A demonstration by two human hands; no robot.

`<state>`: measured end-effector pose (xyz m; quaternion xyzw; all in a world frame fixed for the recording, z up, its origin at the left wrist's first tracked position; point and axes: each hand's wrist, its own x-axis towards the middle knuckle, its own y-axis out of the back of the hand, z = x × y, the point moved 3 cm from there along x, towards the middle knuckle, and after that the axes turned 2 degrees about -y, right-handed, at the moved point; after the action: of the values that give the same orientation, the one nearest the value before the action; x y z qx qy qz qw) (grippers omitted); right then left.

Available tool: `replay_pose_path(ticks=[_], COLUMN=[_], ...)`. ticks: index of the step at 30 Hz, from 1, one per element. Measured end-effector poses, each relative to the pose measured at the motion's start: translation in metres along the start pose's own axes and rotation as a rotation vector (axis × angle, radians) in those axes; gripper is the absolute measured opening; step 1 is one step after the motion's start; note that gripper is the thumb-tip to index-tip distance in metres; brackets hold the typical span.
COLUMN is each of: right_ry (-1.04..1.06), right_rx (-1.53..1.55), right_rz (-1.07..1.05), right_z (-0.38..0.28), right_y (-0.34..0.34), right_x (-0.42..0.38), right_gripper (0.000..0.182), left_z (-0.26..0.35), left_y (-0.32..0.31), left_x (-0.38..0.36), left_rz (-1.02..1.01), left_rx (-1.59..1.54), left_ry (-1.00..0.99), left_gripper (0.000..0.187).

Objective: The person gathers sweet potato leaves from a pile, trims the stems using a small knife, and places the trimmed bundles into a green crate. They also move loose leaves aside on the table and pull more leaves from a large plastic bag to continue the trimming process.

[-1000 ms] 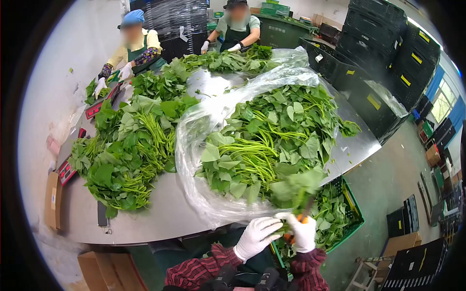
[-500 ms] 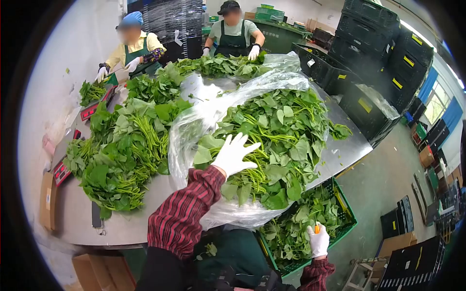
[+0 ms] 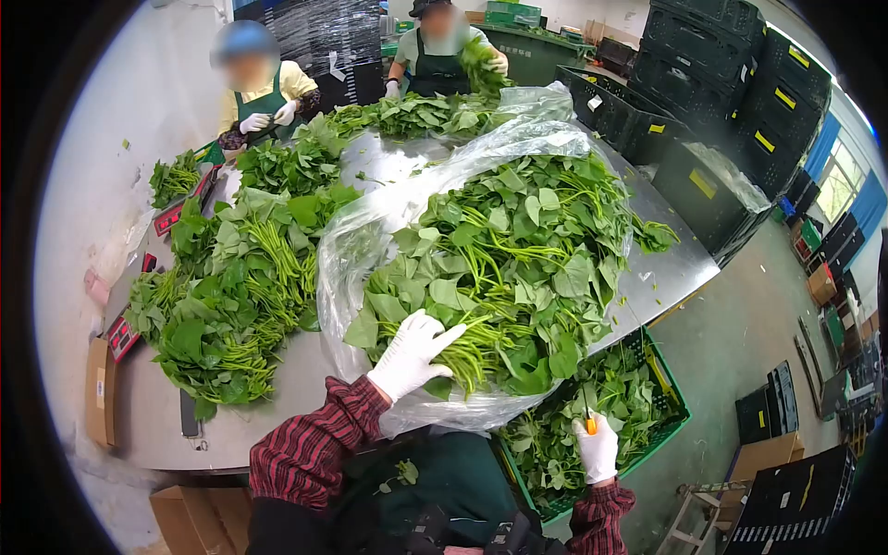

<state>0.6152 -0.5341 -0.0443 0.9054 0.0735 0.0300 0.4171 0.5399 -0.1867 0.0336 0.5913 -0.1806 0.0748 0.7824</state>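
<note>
My left hand (image 3: 412, 356), in a white glove, has its fingers around stems at the near edge of a big heap of leafy greens (image 3: 518, 268). The heap lies on clear plastic (image 3: 356, 245) on the metal table. My gloved right hand (image 3: 598, 450) is closed on an orange-handled tool (image 3: 591, 425), whose thin blade points up. Below that hand is a green crate (image 3: 683, 407) with loose leaves inside. A second pile of greens (image 3: 231, 314) lies on the left of the table.
Two people (image 3: 257, 92) (image 3: 441, 55) in green aprons stand across the metal table (image 3: 680, 273). Red scales (image 3: 120, 338) line its left edge. Black crates (image 3: 694, 69) are stacked at the right. A cardboard box (image 3: 199, 518) is below left.
My left hand has moved down and left, closing around stems. My right hand has tilted the tool upright. The far person now lifts a bunch of greens; the left person has brought both hands together.
</note>
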Motion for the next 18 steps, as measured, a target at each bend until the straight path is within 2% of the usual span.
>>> replay_pose_path(ticks=[3,5,9,10,14,16,18], right_ry=[0.016,0.024,-0.02,-0.005,0.014,0.007,0.0], right_rx=[0.055,0.108,0.072,0.075,0.049,0.036,0.046], right_rz=[-0.032,-0.07,-0.132,-0.125,-0.127,-0.137,-0.147], right_z=[-0.006,-0.008,-0.012,-0.017,-0.007,-0.008,-0.012], right_y=[-0.008,-0.012,-0.014,-0.012,-0.017,-0.018,-0.017], right_x=[-0.002,-0.004,-0.011,-0.013,-0.013,-0.013,-0.013], right_gripper=[0.04,0.04,0.039,0.038,0.038,0.038,0.038], left_z=[0.01,0.015,0.014,0.012,0.026,0.026,0.028], left_y=[0.019,0.024,0.007,-0.002,-0.003,-0.011,-0.021], left_x=[0.015,0.028,0.04,0.04,0.029,0.016,0.004], left_rz=[-0.034,-0.187,-0.314,-0.305,-0.281,-0.12,-0.047], left_rx=[0.112,0.261,0.226,0.285,0.242,0.247,0.259], left_ry=[-0.055,-0.176,-0.159,-0.165,-0.122,-0.066,-0.056], left_gripper=[0.08,0.082,0.093,0.097,0.093,0.078,0.07])
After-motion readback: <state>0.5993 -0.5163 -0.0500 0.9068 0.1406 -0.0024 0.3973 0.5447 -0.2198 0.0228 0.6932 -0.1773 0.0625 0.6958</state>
